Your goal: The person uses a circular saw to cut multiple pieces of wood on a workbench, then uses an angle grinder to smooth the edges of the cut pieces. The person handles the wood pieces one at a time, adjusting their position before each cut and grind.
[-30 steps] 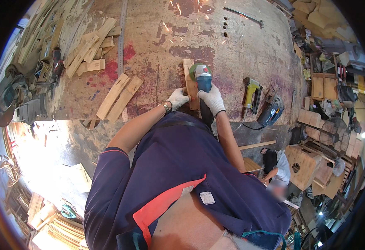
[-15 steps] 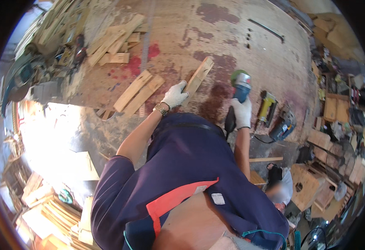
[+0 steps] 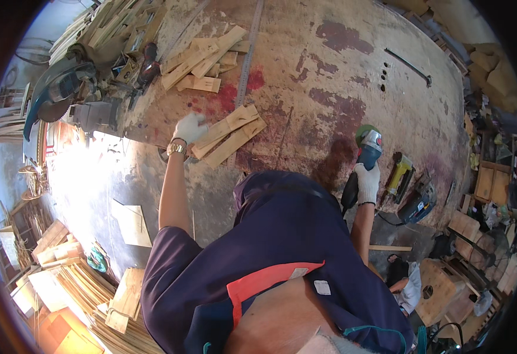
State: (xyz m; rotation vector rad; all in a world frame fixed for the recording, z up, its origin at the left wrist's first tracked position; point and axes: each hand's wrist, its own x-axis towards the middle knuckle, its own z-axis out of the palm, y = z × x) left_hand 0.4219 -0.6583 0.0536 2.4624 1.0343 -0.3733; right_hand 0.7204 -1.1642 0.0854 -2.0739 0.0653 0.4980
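Note:
My left hand (image 3: 190, 128), in a white knit glove, is at the left end of a small group of wooden boards (image 3: 233, 143) on the worktable. It is slightly blurred; the fingers look loosely spread and no board shows in them. The boards lie slanted, the upper one (image 3: 227, 125) partly over those below. On the right, my gloved right hand (image 3: 367, 182) is closed around the body of an angle grinder (image 3: 370, 152). The grinder has a blue and silver head and a green disc, which points away from me, close to the tabletop.
Right of the grinder lie a yellow-green power tool (image 3: 398, 177) and a blue-black one (image 3: 419, 202). More wood pieces (image 3: 205, 59) are piled at the far left, beside a metal rule (image 3: 249, 59). A saw (image 3: 57, 97) stands at the left. Another person (image 3: 409, 286) is low at right.
My left hand has let go of the board it held, which now lies with the others, and has moved left. My right hand still holds the grinder. The whole view has shifted.

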